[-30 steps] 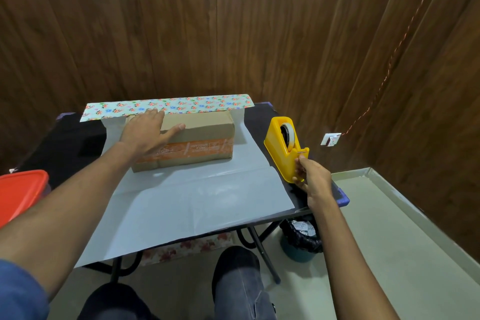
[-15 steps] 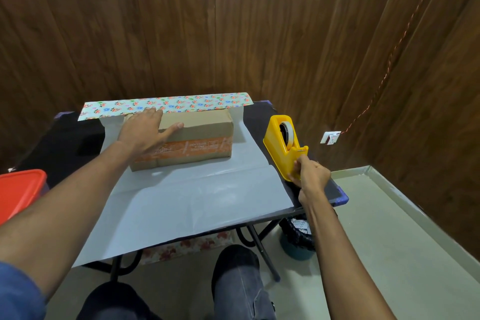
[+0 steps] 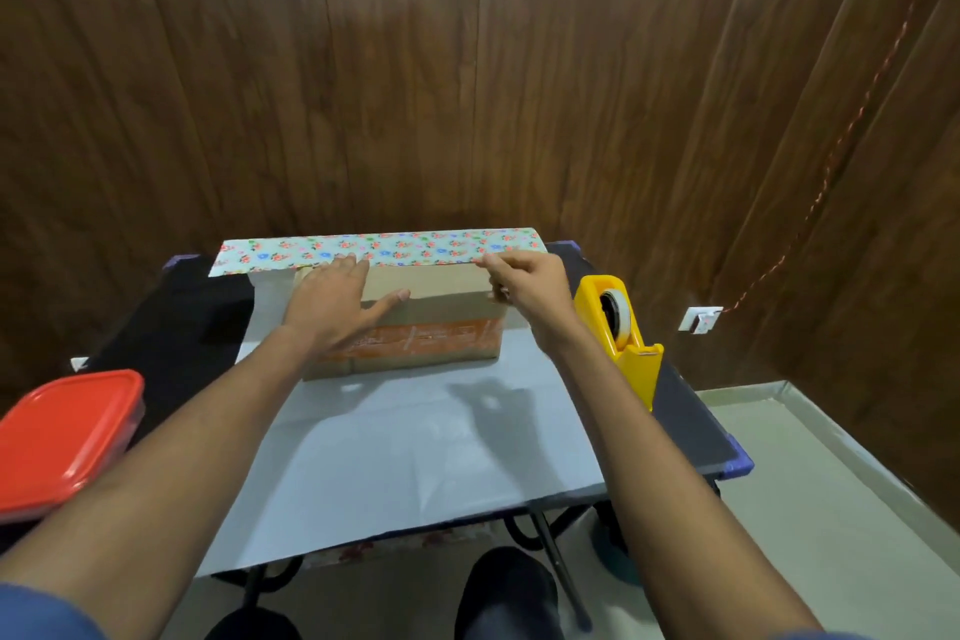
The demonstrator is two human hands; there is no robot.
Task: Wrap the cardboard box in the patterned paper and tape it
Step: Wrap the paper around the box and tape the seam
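The cardboard box (image 3: 441, 299) lies on the patterned paper (image 3: 415, 447), which is spread white side up on the table. The paper's far edge (image 3: 415, 247) is folded over the box's back top edge, floral side showing. My left hand (image 3: 332, 301) rests flat on the box top, with its fingertips touching that floral flap. Over the box's right end, my right hand (image 3: 524, 291) has its fingers curled and pinches what looks like a small strip of clear tape, close to the flap's edge. The strip itself is hard to make out.
A yellow tape dispenser (image 3: 623, 343) stands on the black table (image 3: 691, 431) right of the box. A red-lidded container (image 3: 62, 431) sits at the table's left front. Wooden walls close in behind and to the right. My knees and a bin (image 3: 613, 561) are below the table.
My right hand left the tape dispenser and moved up and left to the box's right end. The left hand stayed on the box top. The camera has come closer to the table.
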